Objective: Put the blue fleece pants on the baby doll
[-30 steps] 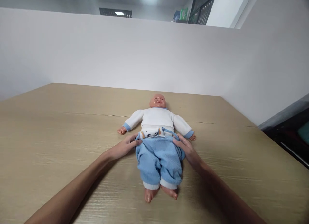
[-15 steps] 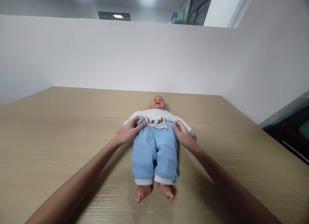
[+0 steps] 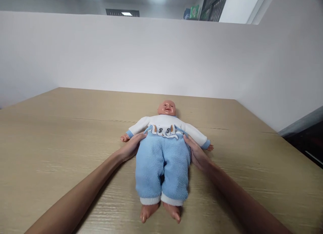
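Observation:
A baby doll (image 3: 167,107) lies on its back, head away from me and bare feet towards me. It wears a white top (image 3: 165,120) with blue cuffs and fluffy blue trousers (image 3: 161,163) with white hems. An elephant face is on the front at the waist, and thin blue straps (image 3: 180,129) run out to both sides. My left hand (image 3: 133,143) holds the doll's waist from the left, thumb on the blue cloth. On the opposite side my right hand (image 3: 196,149) grips the waist likewise. Most fingers of both hands are hidden beside or under the doll.
The doll is on a light wooden table (image 3: 63,160) with a seam across it. White walls (image 3: 141,55) rise behind the table and at the right. A dark object (image 3: 306,143) stands past the table's right edge.
My hands have let go of the blue straps and moved down to the sides of the doll's waist. The doll sits slightly nearer to me, its arms spread wider.

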{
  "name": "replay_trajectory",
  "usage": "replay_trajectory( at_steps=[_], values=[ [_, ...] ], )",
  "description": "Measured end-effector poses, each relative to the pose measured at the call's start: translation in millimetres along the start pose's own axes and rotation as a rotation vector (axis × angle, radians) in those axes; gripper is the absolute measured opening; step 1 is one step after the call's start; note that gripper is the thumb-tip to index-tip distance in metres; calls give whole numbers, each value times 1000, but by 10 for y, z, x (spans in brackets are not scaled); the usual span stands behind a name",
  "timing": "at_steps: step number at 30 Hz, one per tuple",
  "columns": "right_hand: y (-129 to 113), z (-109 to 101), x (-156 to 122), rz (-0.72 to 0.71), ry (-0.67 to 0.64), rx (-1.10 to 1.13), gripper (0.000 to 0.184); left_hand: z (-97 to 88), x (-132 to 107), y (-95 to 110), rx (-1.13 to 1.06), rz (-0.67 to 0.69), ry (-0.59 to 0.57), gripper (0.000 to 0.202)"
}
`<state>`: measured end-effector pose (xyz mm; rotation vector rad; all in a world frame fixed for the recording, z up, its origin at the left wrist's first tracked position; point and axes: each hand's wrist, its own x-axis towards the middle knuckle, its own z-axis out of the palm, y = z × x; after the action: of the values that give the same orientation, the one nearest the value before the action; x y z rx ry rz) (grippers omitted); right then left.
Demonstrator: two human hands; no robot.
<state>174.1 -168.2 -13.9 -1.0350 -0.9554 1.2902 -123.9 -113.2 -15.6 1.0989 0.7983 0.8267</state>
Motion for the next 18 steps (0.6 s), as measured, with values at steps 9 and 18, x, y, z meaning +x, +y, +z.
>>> replay_trajectory(
  at_steps=[9, 18],
  values=[
    [-394, -7, -84, -257, -179, -490, 29, 72, -172, 395, 389, 300, 11, 34],
    [-76, -65, 202, -222, 7, -544, 41, 32, -49, 333, 495, 227, 64, 38]
  ],
)
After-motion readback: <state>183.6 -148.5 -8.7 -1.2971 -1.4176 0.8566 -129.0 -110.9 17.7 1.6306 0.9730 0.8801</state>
